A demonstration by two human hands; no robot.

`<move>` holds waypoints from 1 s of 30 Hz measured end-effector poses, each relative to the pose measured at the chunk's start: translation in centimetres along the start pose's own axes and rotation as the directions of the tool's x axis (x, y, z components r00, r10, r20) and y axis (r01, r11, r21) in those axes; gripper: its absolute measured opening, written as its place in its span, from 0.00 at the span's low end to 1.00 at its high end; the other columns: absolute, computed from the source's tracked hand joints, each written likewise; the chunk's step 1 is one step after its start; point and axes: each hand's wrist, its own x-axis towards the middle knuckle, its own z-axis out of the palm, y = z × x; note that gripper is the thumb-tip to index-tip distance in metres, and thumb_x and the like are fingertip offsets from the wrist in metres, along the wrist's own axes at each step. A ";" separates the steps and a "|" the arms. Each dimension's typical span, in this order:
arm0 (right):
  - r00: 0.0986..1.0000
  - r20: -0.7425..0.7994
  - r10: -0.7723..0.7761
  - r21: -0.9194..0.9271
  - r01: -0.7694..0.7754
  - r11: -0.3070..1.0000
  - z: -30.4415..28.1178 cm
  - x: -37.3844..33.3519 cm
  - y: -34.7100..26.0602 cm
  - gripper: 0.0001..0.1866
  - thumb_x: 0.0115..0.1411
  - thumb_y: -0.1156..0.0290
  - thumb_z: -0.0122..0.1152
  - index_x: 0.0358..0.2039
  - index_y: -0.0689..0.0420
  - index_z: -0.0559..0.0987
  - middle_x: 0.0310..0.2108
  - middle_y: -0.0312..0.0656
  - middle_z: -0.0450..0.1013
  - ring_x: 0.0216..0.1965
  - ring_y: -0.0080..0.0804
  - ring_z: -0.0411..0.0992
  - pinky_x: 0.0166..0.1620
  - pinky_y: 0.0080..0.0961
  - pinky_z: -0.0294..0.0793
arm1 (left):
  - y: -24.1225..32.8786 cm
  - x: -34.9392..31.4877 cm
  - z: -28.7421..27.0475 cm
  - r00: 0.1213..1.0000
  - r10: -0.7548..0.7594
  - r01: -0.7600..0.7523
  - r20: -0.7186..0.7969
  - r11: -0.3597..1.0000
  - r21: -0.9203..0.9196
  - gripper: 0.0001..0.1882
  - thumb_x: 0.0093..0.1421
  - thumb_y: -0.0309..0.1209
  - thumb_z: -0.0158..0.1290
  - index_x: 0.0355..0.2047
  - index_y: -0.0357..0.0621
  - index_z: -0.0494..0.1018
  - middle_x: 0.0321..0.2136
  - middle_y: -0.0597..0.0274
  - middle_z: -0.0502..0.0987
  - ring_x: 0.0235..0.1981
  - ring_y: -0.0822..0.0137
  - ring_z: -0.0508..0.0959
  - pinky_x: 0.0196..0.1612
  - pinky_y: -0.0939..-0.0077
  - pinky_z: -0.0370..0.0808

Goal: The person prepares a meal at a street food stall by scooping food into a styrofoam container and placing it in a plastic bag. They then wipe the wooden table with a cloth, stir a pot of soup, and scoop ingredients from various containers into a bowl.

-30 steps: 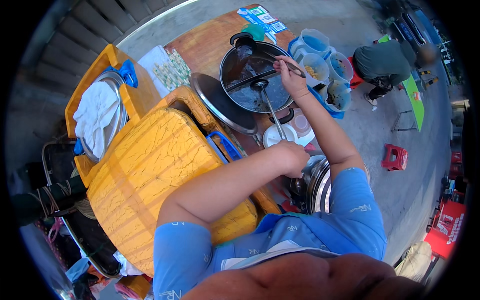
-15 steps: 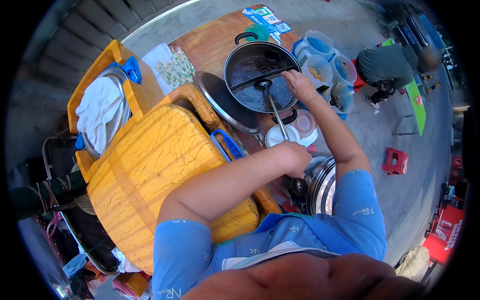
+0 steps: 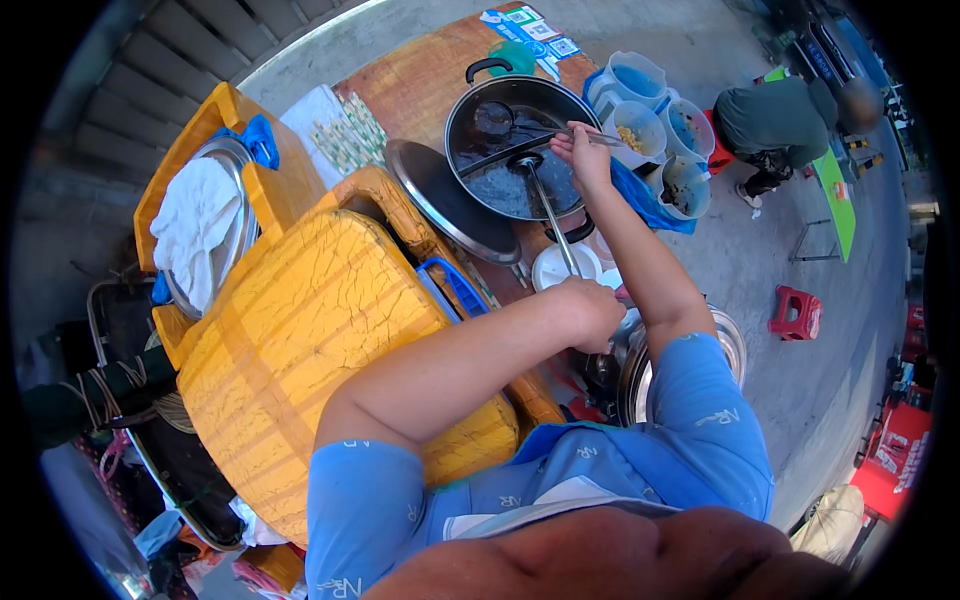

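A black two-handled pot (image 3: 585, 200), split by a divider (image 3: 500, 158), holds dark liquid in its far part and thinner, clearer liquid in its near part. My left hand (image 3: 592, 312) is closed around the long metal handle of a ladle (image 3: 548, 215), whose head dips into the near part. Over the pot's right rim, my right hand (image 3: 582, 160) grips the thin handle of a second ladle (image 3: 606, 139). That one's dark round head lies in the far part. Below the pot sits a white bowl (image 3: 550, 268), partly behind the first ladle's handle.
Several translucent tubs (image 3: 640, 75) with food stand right of the pot. A dark lid (image 3: 430, 195) leans at its left, beside a cracked yellow box (image 3: 300, 360). Steel lids or basins (image 3: 730, 345) lie by my right elbow. A person (image 3: 770, 130) bends over beyond, near a red stool (image 3: 795, 312).
My right hand has moved slightly up and left from the divider's end and now holds the second ladle's handle across the rim. My left hand stays on its ladle.
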 end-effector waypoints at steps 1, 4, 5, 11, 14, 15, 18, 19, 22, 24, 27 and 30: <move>0.997 0.043 -0.063 -0.023 0.064 0.998 0.2 -0.8 -0.6 0.11 0.67 0.71 0.45 0.42 0.63 0.73 0.32 0.50 0.75 0.30 0.33 0.77 0.34 0.24 0.80 | 0.0 -0.1 0.0 1.000 -0.001 0.001 -0.004 1.000 0.000 0.24 0.56 0.42 0.57 0.49 0.42 0.70 0.46 0.48 0.73 0.49 0.52 0.74 0.50 0.60 0.72; 0.935 0.188 -0.302 -0.126 0.328 0.936 0.0 -1.7 -2.5 0.11 0.67 0.71 0.45 0.43 0.63 0.73 0.33 0.48 0.75 0.33 0.32 0.77 0.37 0.24 0.80 | 0.1 -0.1 -0.2 1.000 -0.009 0.009 0.008 1.000 -0.004 0.24 0.56 0.42 0.57 0.49 0.42 0.70 0.46 0.48 0.73 0.49 0.52 0.74 0.50 0.59 0.72; 0.892 0.242 -0.381 -0.160 0.424 0.892 -0.2 -1.7 -3.1 0.11 0.68 0.71 0.45 0.43 0.63 0.74 0.34 0.48 0.75 0.33 0.32 0.77 0.38 0.24 0.79 | 0.1 -0.1 -0.3 1.000 -0.012 0.013 0.017 1.000 -0.005 0.24 0.56 0.42 0.57 0.49 0.42 0.70 0.46 0.48 0.73 0.49 0.52 0.74 0.50 0.59 0.72; 0.466 0.440 -0.768 -0.334 0.878 0.342 0.0 -4.5 -8.7 0.10 0.62 0.77 0.52 0.43 0.59 0.76 0.35 0.45 0.75 0.35 0.35 0.77 0.38 0.24 0.77 | 0.1 0.0 0.0 1.000 -0.001 0.001 -0.023 1.000 0.007 0.24 0.56 0.42 0.57 0.48 0.41 0.72 0.45 0.49 0.74 0.48 0.52 0.75 0.50 0.60 0.72; 0.268 0.624 -0.734 -0.407 0.913 -0.013 -0.3 -5.6 -9.6 0.13 0.56 0.79 0.57 0.43 0.53 0.77 0.37 0.47 0.73 0.35 0.46 0.74 0.36 0.30 0.76 | -0.1 0.0 0.4 0.996 0.013 -0.012 -0.092 1.000 0.009 0.22 0.54 0.44 0.59 0.43 0.41 0.76 0.43 0.51 0.77 0.46 0.54 0.77 0.48 0.61 0.74; 0.283 0.672 -0.684 -0.418 0.908 -0.034 -0.5 -5.7 -9.0 0.14 0.56 0.78 0.57 0.43 0.53 0.77 0.37 0.46 0.73 0.36 0.46 0.74 0.37 0.31 0.76 | -0.1 0.0 0.4 0.996 0.013 -0.013 -0.091 1.000 0.006 0.22 0.54 0.44 0.59 0.43 0.41 0.76 0.43 0.51 0.77 0.46 0.53 0.77 0.48 0.61 0.74; 0.356 0.771 -0.528 -0.423 0.906 -0.007 -0.9 -5.3 -6.5 0.17 0.57 0.75 0.57 0.48 0.52 0.74 0.37 0.47 0.74 0.38 0.45 0.74 0.38 0.32 0.76 | 0.0 -0.2 0.3 0.996 0.008 -0.007 -0.085 1.000 0.009 0.22 0.54 0.44 0.58 0.43 0.41 0.76 0.44 0.50 0.76 0.47 0.53 0.76 0.49 0.61 0.73; 0.406 0.735 -0.543 -0.448 0.892 0.062 -0.8 -4.7 -5.2 0.17 0.57 0.74 0.56 0.48 0.52 0.73 0.37 0.48 0.74 0.39 0.46 0.74 0.38 0.33 0.76 | 0.0 -0.2 0.2 0.996 0.007 -0.005 -0.084 1.000 0.017 0.22 0.54 0.44 0.58 0.43 0.41 0.76 0.45 0.50 0.76 0.47 0.53 0.76 0.49 0.61 0.73; 0.651 0.606 -0.458 -0.586 0.754 0.296 -0.8 -3.4 -2.0 0.17 0.59 0.71 0.55 0.50 0.53 0.73 0.38 0.51 0.75 0.40 0.48 0.74 0.40 0.37 0.75 | 0.1 0.0 -0.2 1.000 -0.009 0.009 -0.006 0.998 0.062 0.22 0.57 0.44 0.56 0.44 0.40 0.74 0.46 0.49 0.74 0.49 0.52 0.74 0.51 0.61 0.71; 0.865 0.455 -0.212 -0.750 0.500 0.432 -1.2 -2.8 -1.3 0.17 0.59 0.69 0.55 0.49 0.54 0.73 0.38 0.52 0.75 0.42 0.50 0.73 0.41 0.40 0.74 | 0.2 -0.2 -0.5 0.998 -0.005 0.001 0.055 0.997 0.081 0.22 0.58 0.45 0.54 0.44 0.39 0.74 0.45 0.48 0.73 0.49 0.51 0.74 0.51 0.60 0.71; 0.856 0.488 -0.174 -0.819 0.517 0.248 -4.8 -3.0 -2.2 0.18 0.58 0.66 0.54 0.49 0.55 0.74 0.37 0.54 0.76 0.41 0.50 0.74 0.43 0.43 0.74 | 1.0 -0.2 -0.4 0.979 0.008 -0.031 0.203 0.993 0.114 0.22 0.58 0.46 0.53 0.42 0.40 0.75 0.43 0.48 0.75 0.47 0.51 0.75 0.49 0.60 0.72; 0.891 0.382 0.247 -0.907 0.412 -0.085 -6.6 -8.4 -8.4 0.17 0.57 0.62 0.55 0.42 0.59 0.78 0.36 0.53 0.76 0.41 0.49 0.75 0.45 0.40 0.74 | 1.3 -0.5 0.0 0.958 0.055 -0.088 0.282 0.991 0.106 0.22 0.58 0.47 0.53 0.41 0.40 0.75 0.41 0.49 0.77 0.45 0.51 0.76 0.48 0.60 0.73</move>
